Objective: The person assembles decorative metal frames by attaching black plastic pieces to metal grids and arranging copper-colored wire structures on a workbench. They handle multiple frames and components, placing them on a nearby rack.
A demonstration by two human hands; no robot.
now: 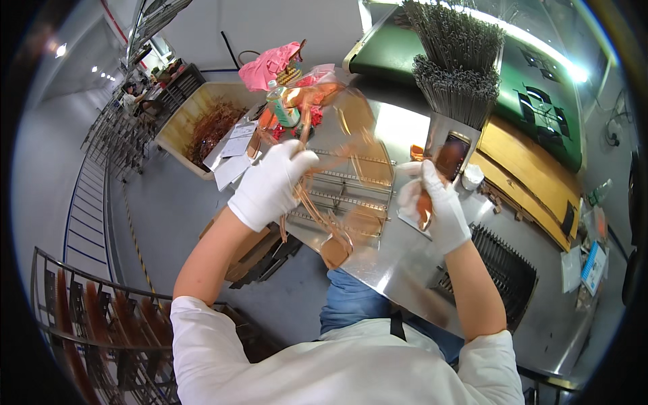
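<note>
One rack (344, 181): left hand (273, 183), 9 o'clock, curls round amber strips (319, 213), likely sparing panels (374, 169); right hand (435, 206), 3 o'clock, pinches brown piece (424, 210).

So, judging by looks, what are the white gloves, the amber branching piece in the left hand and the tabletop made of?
White gloves: matt fabric, perhaps knitted cotton; soft-looking, without shine.
Amber branching piece: probably glossy clear plastic; its tinted flat parts look see-through, though motion blurs them.
Tabletop: smooth metal, likely stainless steel; grey with bright reflections.
</note>
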